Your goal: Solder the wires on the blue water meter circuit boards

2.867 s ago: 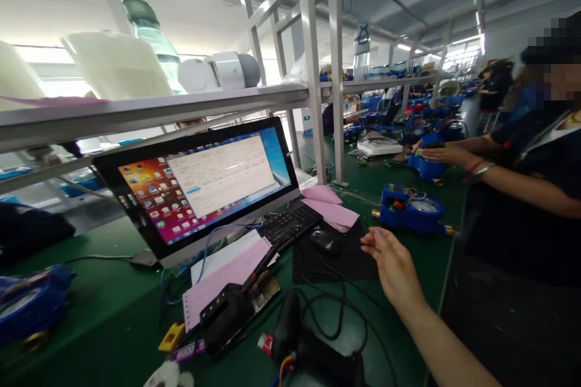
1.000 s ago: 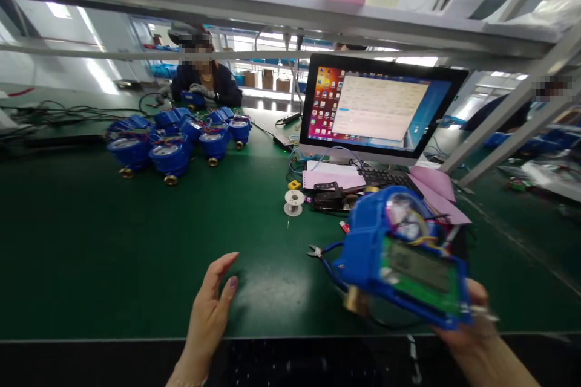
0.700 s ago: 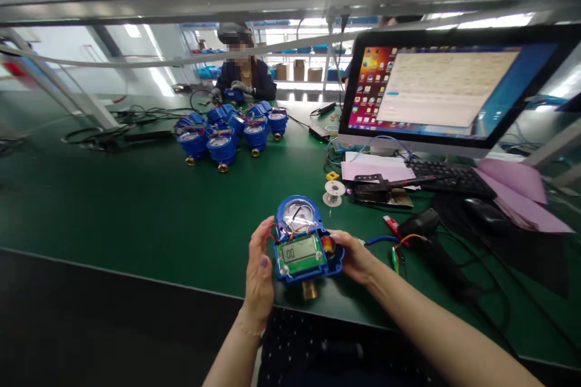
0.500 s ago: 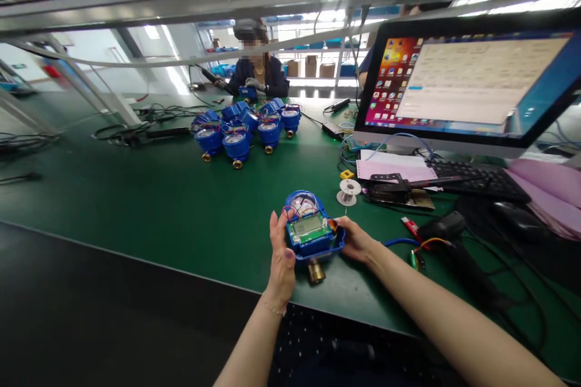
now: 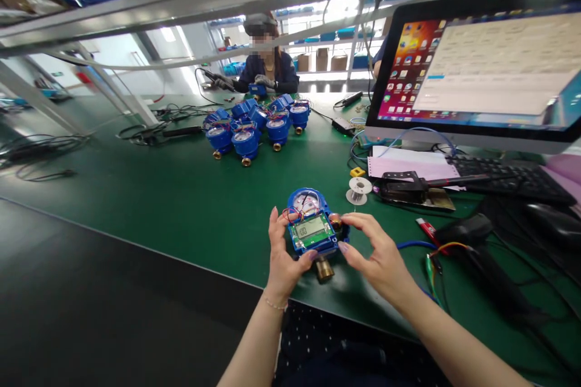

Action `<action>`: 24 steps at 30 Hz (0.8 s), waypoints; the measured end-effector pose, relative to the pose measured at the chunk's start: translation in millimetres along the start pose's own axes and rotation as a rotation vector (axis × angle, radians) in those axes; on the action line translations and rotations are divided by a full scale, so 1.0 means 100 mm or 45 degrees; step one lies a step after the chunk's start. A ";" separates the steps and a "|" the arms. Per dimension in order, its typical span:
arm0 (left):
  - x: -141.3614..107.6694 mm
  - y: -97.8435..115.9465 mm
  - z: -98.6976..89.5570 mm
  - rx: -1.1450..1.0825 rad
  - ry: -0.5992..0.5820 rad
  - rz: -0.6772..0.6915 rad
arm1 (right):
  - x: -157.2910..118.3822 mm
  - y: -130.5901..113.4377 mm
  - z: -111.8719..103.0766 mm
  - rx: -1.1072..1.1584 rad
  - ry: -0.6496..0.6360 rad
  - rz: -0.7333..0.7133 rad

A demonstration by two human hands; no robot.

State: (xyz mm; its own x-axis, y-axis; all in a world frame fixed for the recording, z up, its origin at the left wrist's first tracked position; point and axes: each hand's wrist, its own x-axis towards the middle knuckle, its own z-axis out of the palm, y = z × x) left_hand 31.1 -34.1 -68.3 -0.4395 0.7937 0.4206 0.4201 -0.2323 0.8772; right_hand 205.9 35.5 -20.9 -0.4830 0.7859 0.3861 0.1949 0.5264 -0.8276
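A blue water meter [image 5: 297,193] with a round dial and a brass pipe end [image 5: 324,270] is at the table's front edge. On its near part sits a green circuit board [image 5: 325,227] with a lit display [image 5: 311,228] and thin wires running toward the dial. My left hand [image 5: 282,260] grips the left side, thumb on the board's near edge. From the right, my right hand [image 5: 381,260] holds the meter's right side between thumb and fingers, by a copper-coloured round part [image 5: 336,219]. The fingertips there are partly hidden.
Several blue water meters [image 5: 245,145] stand farther back on the green table [image 5: 181,205]. Right of me are a solder spool [image 5: 358,187], a monitor [image 5: 481,72], a keyboard [image 5: 508,175], a barcode scanner [image 5: 490,272] and clip leads [image 5: 429,269]. A co-worker [image 5: 267,66] sits opposite.
My right hand has shifted its hold, with its thumb now in sight at the near right corner. My left thumb has moved onto the board's near edge. The view has turned slightly left.
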 end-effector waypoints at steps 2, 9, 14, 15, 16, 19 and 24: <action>-0.01 -0.03 -0.02 -0.041 -0.012 -0.027 | -0.04 -0.02 0.02 -0.044 -0.017 -0.061; 0.19 0.06 -0.07 -0.292 0.116 -0.062 | 0.37 0.04 -0.08 -0.064 0.047 -0.088; 0.63 0.23 -0.13 0.070 0.012 -0.229 | 1.02 -0.06 0.02 -0.167 -0.326 -0.275; 0.69 0.24 -0.13 0.105 -0.067 -0.242 | 1.11 -0.08 0.07 -0.224 -0.430 -0.259; 0.74 0.26 -0.14 0.126 -0.132 -0.251 | 1.19 -0.09 0.11 -0.279 -0.513 -0.227; 0.81 0.29 -0.15 0.157 -0.232 -0.283 | 1.28 -0.10 0.19 -0.349 -0.563 -0.156; 0.82 0.34 -0.13 0.063 -0.334 -0.370 | 1.22 -0.14 0.23 -0.280 -0.422 -0.112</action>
State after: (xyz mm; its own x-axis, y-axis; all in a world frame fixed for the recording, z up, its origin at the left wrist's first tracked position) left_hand -0.9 16.0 -1.2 -0.3306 0.9406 0.0771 0.3485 0.0458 0.9362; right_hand 124.8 116.4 28.0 -0.7479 0.6067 0.2694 0.3015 0.6720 -0.6764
